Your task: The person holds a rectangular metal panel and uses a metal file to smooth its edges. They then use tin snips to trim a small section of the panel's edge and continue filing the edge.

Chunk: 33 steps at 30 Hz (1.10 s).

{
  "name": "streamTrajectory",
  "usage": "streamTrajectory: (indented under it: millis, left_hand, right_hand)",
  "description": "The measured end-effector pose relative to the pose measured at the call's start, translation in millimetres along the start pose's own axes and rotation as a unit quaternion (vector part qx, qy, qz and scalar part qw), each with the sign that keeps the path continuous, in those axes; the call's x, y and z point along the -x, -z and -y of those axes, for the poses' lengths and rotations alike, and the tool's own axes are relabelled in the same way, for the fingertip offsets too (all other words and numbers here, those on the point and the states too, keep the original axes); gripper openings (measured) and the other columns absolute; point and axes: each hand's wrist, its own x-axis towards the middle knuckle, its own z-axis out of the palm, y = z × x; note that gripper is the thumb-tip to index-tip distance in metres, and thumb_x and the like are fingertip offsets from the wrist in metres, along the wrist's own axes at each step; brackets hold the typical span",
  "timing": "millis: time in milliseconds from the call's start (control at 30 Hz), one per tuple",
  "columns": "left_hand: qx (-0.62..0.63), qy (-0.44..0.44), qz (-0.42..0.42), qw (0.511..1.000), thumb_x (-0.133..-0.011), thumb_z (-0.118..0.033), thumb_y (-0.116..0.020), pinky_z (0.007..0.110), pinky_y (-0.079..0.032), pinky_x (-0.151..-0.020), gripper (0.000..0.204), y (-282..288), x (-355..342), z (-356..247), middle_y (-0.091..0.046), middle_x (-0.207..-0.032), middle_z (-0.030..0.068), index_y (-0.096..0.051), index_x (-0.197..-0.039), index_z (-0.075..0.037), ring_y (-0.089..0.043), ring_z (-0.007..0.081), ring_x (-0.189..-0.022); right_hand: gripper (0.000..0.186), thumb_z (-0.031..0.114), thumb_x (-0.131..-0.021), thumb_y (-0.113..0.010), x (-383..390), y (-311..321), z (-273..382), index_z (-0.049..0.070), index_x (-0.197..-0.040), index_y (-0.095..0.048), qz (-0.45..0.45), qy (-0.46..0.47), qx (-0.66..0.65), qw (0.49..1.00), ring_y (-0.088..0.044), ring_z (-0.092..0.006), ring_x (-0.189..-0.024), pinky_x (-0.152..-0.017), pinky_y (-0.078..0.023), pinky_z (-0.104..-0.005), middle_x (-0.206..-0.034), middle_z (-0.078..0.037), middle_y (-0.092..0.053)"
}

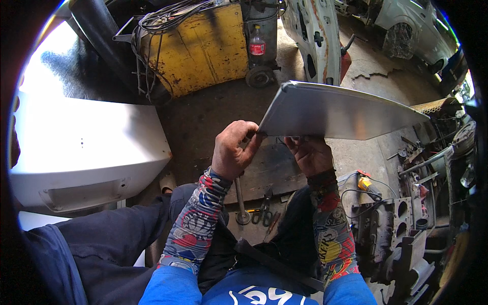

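Note:
A flat grey metal sheet (335,109) is held up in front of me, tilted, with its long end reaching off to the right. My left hand (235,148) pinches its near left corner between thumb and fingers. At the lower edge, my right hand (311,155) grips the sheet with curled fingers, some of them partly hidden by it. On the floor between my legs lie a hammer (243,217) with a round head, dark-handled snips (262,215) and a screwdriver (273,222).
A white car panel (91,147) stands at the left. Ahead are a yellow machine (198,48) draped with cables, a bottle (256,43) and a car door (312,38). To the right lie a yellow power tool (367,185), an engine block (376,231) and scrap metal.

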Motion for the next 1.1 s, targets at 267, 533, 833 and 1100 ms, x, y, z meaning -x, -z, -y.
streamTrajectory:
  millis: [267,533,833,1100]
  left_hand:
    - [-0.008,0.000,0.020,1.000,-0.091,-0.001,-0.063,0.036,-0.054,-0.077,0.012,5.3,-0.7,3.1,-0.068,-0.093,0.0149,-0.066,-0.102,-0.001,-0.068,0.0281,-0.086]
    - [0.027,0.050,0.004,0.998,-0.094,-0.012,-0.066,0.029,-0.054,-0.076,0.016,7.6,-1.0,-1.1,-0.070,-0.098,0.0092,-0.066,-0.106,-0.002,-0.068,0.0169,-0.088]
    - [0.011,-0.044,-0.014,0.999,-0.086,0.000,-0.067,0.030,-0.058,-0.069,0.016,6.8,-2.3,7.1,-0.067,-0.097,0.0119,-0.067,-0.102,-0.003,-0.069,0.0209,-0.083]
    - [0.104,0.295,0.066,0.947,-0.097,-0.022,-0.060,0.029,-0.053,-0.075,0.024,9.3,1.6,13.9,-0.069,-0.088,0.0100,-0.067,-0.101,0.001,-0.067,0.0166,-0.083]
  right_hand:
    - [0.016,0.002,-0.090,-0.058,-1.3,-0.6,-1.3,0.004,-0.100,-0.070,-0.010,-0.004,-0.001,1.000,-0.067,-0.0257,-0.103,-0.107,-0.044,-0.0505,-0.099,-0.010,-0.073]
    - [0.016,-0.001,-0.088,-0.058,3.6,-6.9,4.2,0.004,-0.099,-0.069,-0.046,-0.032,-0.011,0.998,-0.067,-0.0230,-0.100,-0.106,-0.045,-0.0480,-0.097,-0.010,-0.071]
    - [0.045,0.027,-0.091,-0.071,-50.5,29.3,-21.4,0.004,-0.126,-0.053,0.449,0.158,-0.089,0.875,-0.029,-0.0374,-0.144,-0.119,-0.023,-0.0527,-0.135,-0.024,-0.055]
    - [0.052,0.035,-0.095,-0.063,-71.4,36.0,-22.3,0.004,-0.135,-0.053,0.481,0.198,-0.051,0.853,-0.037,-0.0338,-0.142,-0.116,-0.029,-0.0450,-0.141,-0.020,-0.054]
